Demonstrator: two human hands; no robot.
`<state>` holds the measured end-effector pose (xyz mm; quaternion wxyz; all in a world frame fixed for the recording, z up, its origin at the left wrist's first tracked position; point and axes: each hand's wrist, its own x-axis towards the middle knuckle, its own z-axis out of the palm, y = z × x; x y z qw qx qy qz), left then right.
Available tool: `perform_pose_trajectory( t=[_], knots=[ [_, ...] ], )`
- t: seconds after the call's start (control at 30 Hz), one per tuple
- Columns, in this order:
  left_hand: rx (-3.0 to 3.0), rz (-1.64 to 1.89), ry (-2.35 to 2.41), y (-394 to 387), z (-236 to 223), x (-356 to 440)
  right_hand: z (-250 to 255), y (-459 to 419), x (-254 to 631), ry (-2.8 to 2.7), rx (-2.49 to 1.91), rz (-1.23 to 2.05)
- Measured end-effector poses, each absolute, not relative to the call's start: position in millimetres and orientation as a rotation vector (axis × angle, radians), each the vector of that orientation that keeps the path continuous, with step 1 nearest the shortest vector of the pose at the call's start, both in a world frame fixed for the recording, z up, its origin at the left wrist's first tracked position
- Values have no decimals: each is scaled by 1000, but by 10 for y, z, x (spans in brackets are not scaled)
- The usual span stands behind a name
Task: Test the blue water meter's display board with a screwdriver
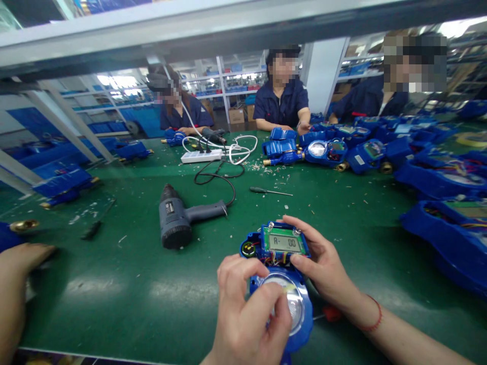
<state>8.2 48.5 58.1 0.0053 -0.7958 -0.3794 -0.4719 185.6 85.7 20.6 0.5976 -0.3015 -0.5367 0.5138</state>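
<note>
Holding a blue water meter (pixel 304 324) in our 2 hands

Our left hand (pixel 247 319) makes a tight pinch, with its thumb and fingers pressed together on the round glass dial (pixel 292 299). We cannot tell if a tiny bit sits inside the pinch. Our right hand (pixel 323 263), with a red string (pixel 375 317) on its wrist, has its fingers spread wide. They touch the edge of the green board (pixel 282 240), and its little screen shows A- 00. The meter sits right between our 2 hands, over the green table (pixel 114 289). Past our fingertips lie a gray heat gun (pixel 175 220) and a small screwdriver (pixel 266 190).
</note>
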Motion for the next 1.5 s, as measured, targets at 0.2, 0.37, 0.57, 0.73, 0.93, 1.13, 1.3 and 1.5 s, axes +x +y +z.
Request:
perform_pose_trajectory(
  t=[0.2, 0.37, 0.57, 0.73, 0.93, 1.13, 1.3, 1.5],
  knots=[
    [-2345, -1403, -1177, 438, 665, -341, 201, 863, 1867, -1218, -689, 1228],
    [-2443, -1120, -1853, 890, 412, -715, 189, 882, 1869, -1213, -670, 1256],
    [-2762, -861, -1907, 1174, 178, -744, 166, 888, 1890, -1209, -668, 1262],
    [-2791, -764, -1969, 1162, 207, -670, 188, 880, 1934, -1220, -674, 1252],
    [-2822, -836, -2012, 1202, 186, -612, 276, 883, 1950, -1168, -707, 1268],
    [-2748, -1164, -1957, 1057, 412, -443, 479, 931, 1837, -960, -825, 1393],
    [-3091, -1377, -1961, 1040, 687, -136, 590, 960, 1789, -1040, -883, 1361],
    [-3154, -1760, -1998, 1199, 638, 195, 646, 976, 1804, -1235, -842, 1215]
  ],
)
